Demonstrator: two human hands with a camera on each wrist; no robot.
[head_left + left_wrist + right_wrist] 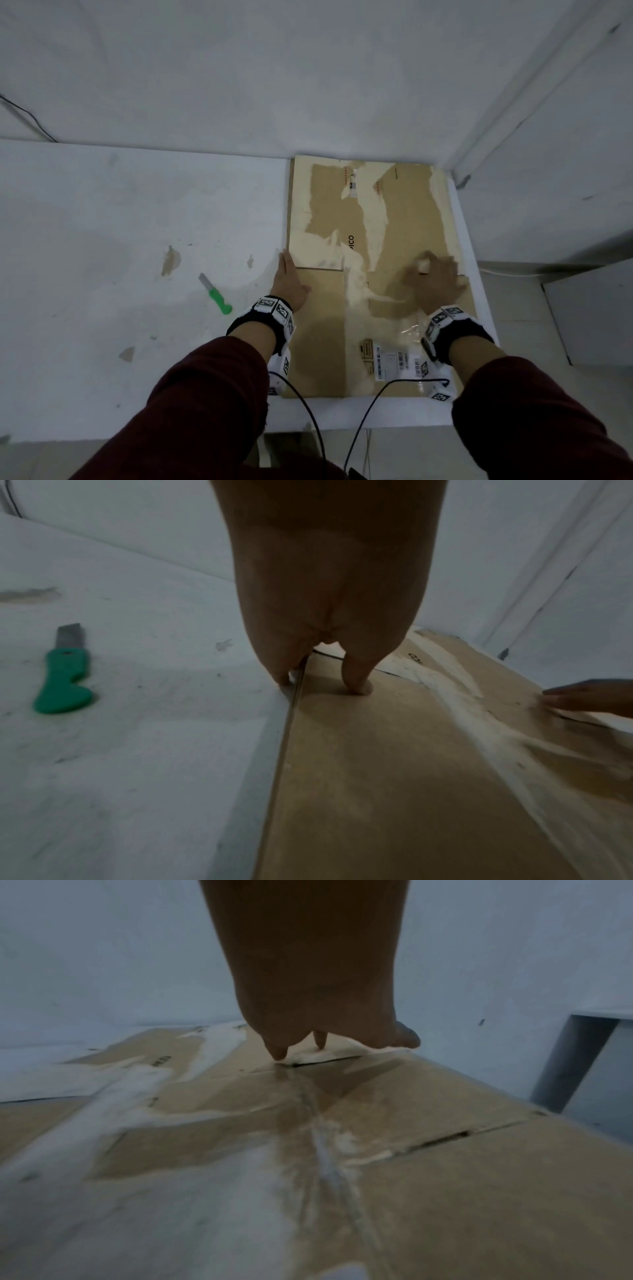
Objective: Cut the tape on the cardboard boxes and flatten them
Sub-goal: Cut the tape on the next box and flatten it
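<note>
White surface everywhere: a white desk [102,222] set against a white wall, with bare brown patches where its top layer has torn away. At the near edge two dark red sleeves [205,394] reach in, each wrist wrapped in a black band with printed square markers, and black cables trail off the edge. A flattened cardboard box [322,342] lies on the right half of the desk, running from close to the near edge all the way to the far right corner, its right side along the desk's right edge. On its near part sit a white shipping label [397,363] and a crinkled strip of clear tape [411,334]. Large pale areas show where the box's outer paper has been ripped off.

Left of the box, well apart from it, a green-handled knife [215,294] lies on the desk with its short blade pointing away.

Farther in, the left hand [289,284] lies at the box's left edge, fingers straight and together; in the left wrist view the fingers go down on the desk side of that edge and the thumb presses on the cardboard. The right hand [438,284] rests palm down on the right part of the box, over a slit between flaps, fingers bent downward so the fingertips [279,1053] touch the cardboard; motion blur hides how far they spread
</note>
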